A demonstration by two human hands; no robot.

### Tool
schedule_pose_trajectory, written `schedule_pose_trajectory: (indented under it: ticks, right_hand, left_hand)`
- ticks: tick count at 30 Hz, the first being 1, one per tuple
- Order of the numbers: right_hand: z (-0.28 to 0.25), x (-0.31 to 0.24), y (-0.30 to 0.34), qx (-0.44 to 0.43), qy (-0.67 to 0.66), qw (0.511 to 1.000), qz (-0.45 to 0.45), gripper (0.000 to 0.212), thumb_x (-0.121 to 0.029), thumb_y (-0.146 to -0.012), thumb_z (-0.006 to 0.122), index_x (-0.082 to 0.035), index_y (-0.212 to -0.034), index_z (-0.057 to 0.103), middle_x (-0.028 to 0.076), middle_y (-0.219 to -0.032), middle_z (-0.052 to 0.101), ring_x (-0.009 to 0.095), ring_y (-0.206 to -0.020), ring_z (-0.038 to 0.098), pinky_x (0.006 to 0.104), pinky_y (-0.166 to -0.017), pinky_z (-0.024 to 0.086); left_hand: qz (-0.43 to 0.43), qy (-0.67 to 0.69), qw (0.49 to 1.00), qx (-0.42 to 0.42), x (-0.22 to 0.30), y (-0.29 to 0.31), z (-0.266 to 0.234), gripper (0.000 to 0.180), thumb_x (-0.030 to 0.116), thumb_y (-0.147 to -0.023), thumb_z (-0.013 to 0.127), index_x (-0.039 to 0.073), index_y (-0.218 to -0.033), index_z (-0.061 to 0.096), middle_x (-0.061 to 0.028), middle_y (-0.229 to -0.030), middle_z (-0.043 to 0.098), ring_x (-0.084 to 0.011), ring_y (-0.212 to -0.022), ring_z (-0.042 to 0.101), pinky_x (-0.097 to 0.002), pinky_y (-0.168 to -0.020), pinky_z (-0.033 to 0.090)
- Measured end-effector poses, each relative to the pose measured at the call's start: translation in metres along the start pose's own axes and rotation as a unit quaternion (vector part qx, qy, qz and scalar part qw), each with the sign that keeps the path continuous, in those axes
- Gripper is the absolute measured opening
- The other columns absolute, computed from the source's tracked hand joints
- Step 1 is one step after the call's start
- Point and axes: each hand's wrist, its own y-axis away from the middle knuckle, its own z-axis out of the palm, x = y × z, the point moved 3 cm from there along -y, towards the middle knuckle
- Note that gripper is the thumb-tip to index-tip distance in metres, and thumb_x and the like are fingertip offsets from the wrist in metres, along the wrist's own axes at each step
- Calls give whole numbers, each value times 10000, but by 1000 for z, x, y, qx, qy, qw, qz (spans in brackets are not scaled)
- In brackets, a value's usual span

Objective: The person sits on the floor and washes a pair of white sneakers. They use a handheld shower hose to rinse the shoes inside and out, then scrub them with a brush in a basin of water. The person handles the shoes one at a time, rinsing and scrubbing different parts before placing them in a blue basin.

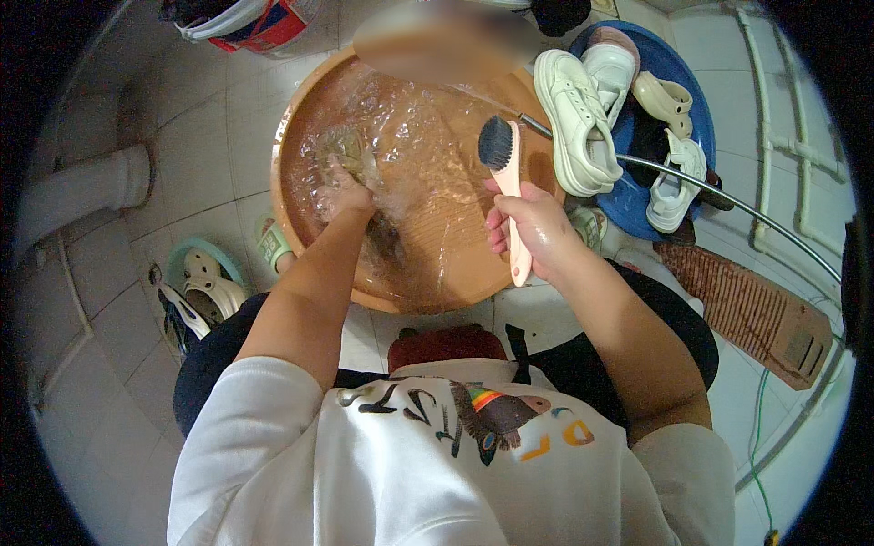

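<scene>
A large round orange-brown tub [284,118] stands in front of me, with moving water in it. My left hand [346,193] is down in the water at the tub's left side, closed on something olive and dark; splashes blur its shape and partly hide my fingers. Over the tub's right side, my right hand [535,227] grips a scrubbing brush [513,191] by its pale pink handle. The brush's dark bristles point up and left, out of the water. A metal hose [674,170] reaches in from the right, its tip at the tub, sending a thin stream leftward.
A blue basin [706,118] at the right holds several shoes, with a white sneaker [575,118] at its left edge. A brown washboard [746,314] lies nearer me. Clogs [214,291] sit in a teal basin at left. A red-and-white bucket [273,25] stands at far left.
</scene>
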Motion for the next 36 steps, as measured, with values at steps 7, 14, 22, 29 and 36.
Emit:
schedule_pose_trajectory:
  ticks: [7, 14, 22, 29, 36]
  right_hand:
    - [1, 5, -6, 0, -9, 1000, 14, 338, -131, -834, 474, -21, -1152, 440, 56, -676, 513, 161, -561, 508, 288, -509, 437]
    - [14, -10, 8, -25, 18, 998, -53, 298, -114, -829, 454, -29, -1114, 446, 56, -662, 511, 159, -552, 504, 291, -501, 428]
    - [21, -6, 18, -37, 40, 994, -92, 267, -114, -814, 453, -32, -1068, 463, 60, -672, 499, 152, -534, 487, 285, -490, 416]
    - [7, 2, 0, -30, 77, 994, -77, 283, -121, -819, 446, -31, -1086, 463, 54, -670, 494, 140, -557, 485, 279, -502, 413]
    - [-4, -1, -4, 12, 53, 998, -15, 302, -155, -850, 465, -5, -1112, 458, 49, -670, 502, 138, -562, 484, 274, -517, 419]
  left_hand:
    - [79, 44, 996, -24, 5, -5, -6, 1078, 446, -723, 665, 229, -1390, -154, -296, -1367, 217, -441, -1198, 345, -489, -985, 302]
    - [168, 182, 968, 29, -39, -17, -39, 1107, 441, -567, 715, 224, -1419, 42, -283, -1218, 437, -398, -1113, 458, -405, -952, 372]
    - [256, 140, 934, 206, -41, 32, -101, 908, 443, -620, 602, 202, -1400, 205, -266, -1086, 531, -383, -1013, 523, -412, -892, 401]
    - [100, 92, 990, 43, -23, 34, -64, 915, 485, -693, 569, 283, -1415, 45, -284, -1312, 307, -437, -1108, 439, -472, -936, 356]
    - [55, 47, 997, -6, -11, -16, 10, 951, 541, -760, 552, 230, -1407, -72, -339, -1368, 155, -469, -1198, 339, -517, -970, 307]
